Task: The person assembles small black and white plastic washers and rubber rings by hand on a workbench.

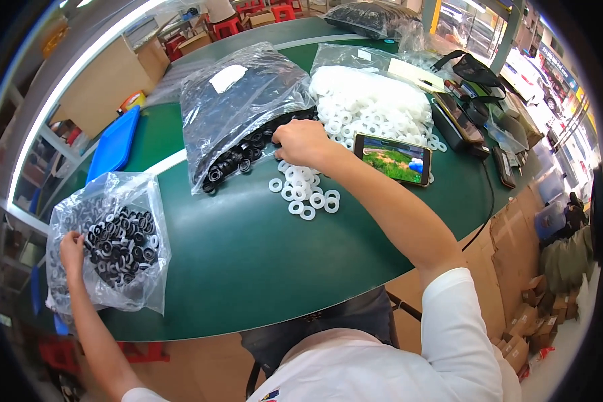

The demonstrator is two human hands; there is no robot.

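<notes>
My left hand (72,253) is at the left side of a clear plastic bag (152,201) with mixed black and white rings (122,244) in it. Its fingers are pinched together; whatever they hold is too small to make out. Farther right, my right hand (303,142) reaches to the edge of a pile of black rings (241,157), which spills from a large clear bag (248,80). Its fingers are curled, and their tips are partly hidden. Just below that hand lies a loose heap of white rings (301,191).
A second open bag of white rings (372,100) stands behind the phone (393,159), which shows a picture. Toward the back right are a black pouch (475,72) and a dark case (459,124) with a cable. A blue tray (115,144) leans at the left edge of the green table (248,268).
</notes>
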